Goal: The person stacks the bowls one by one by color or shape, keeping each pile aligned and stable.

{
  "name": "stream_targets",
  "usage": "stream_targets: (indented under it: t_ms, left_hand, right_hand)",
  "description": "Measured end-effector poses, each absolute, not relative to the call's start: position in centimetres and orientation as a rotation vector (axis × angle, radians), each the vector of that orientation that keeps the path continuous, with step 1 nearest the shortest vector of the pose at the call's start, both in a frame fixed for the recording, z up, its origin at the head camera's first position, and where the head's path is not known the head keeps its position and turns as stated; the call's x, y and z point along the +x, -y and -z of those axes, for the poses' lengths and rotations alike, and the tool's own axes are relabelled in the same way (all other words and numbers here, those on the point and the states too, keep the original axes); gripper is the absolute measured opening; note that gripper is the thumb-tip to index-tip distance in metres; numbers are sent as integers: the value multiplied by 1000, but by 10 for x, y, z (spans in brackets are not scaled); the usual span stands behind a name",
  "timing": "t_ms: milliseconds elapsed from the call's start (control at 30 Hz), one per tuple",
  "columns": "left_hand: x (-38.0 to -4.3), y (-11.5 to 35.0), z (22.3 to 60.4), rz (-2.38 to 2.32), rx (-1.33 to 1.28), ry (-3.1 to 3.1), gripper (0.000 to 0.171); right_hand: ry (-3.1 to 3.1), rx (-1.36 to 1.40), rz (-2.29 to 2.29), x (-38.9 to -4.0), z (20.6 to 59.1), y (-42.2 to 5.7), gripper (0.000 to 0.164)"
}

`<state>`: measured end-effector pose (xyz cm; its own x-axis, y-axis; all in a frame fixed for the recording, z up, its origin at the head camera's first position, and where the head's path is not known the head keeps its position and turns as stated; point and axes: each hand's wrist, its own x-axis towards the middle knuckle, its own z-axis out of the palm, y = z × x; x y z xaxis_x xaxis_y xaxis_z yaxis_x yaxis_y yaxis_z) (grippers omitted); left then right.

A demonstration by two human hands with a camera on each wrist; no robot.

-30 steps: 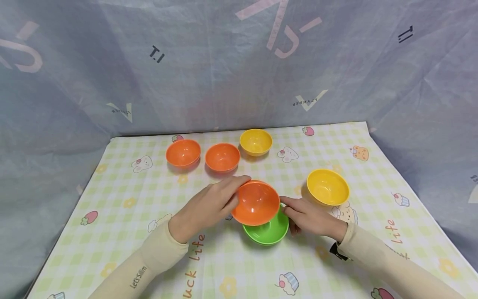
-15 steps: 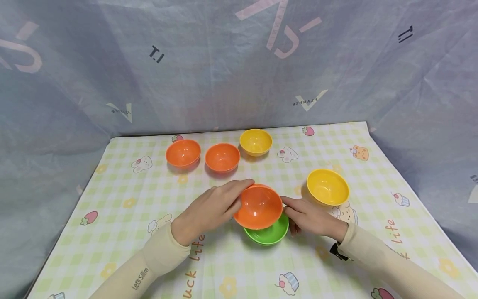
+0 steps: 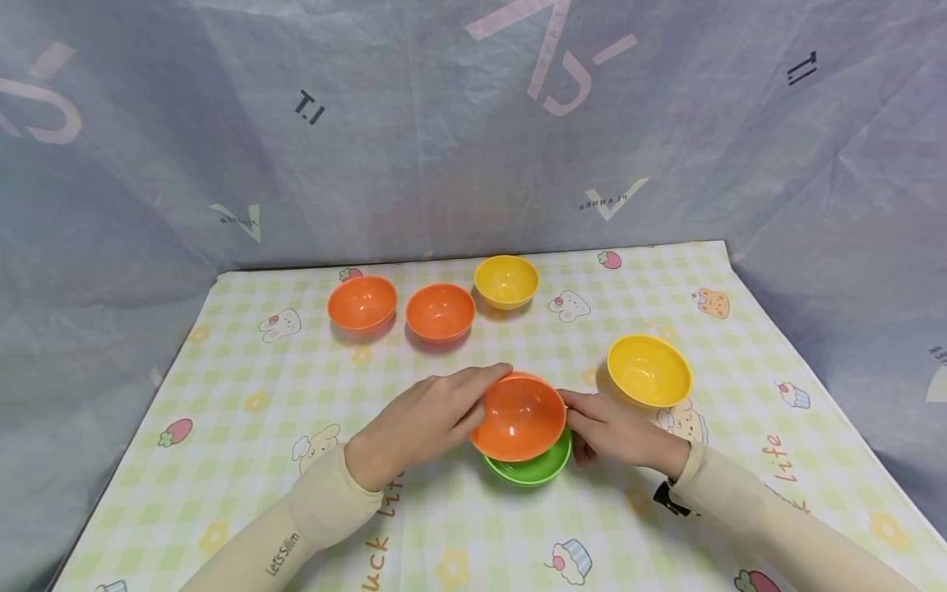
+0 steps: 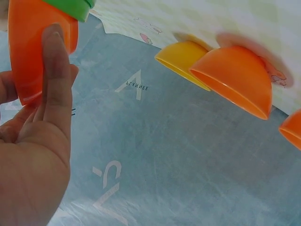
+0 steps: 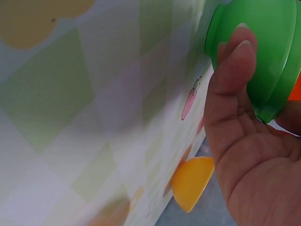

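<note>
Bowl of glossy, rounded orange plastic [image 3: 519,418] is gripped by the left hand [image 3: 423,421] near the middle, over a shiny, round green plastic bowl [image 3: 531,474]. The right hand [image 3: 620,431] clasps the green one's right side.

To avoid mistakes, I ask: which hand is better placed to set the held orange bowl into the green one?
Probably the left hand: it grips the orange bowl over the green bowl, which the right hand holds.

Head view evenly bright; glare in held orange bowl [image 3: 519,415]; wrist views dimmer, softer, tablecloth [image 5: 117,108] shadowed.
</note>
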<state>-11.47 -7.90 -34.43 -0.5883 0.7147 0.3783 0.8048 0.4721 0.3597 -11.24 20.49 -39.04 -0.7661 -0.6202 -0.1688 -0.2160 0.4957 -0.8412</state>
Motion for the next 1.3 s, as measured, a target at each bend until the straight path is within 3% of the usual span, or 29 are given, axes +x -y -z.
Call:
stream_targets:
  t_ms: [767, 1300]
  left_hand:
    - [-114, 76, 349, 734, -1349, 2595, 44]
    - [-116, 73, 356, 720, -1368, 2604, 44]
  right_hand:
    - [-2240, -637, 1253, -112, 388, -205, 23]
    - [-2162, -617, 1313, -105, 356, -195, 23]
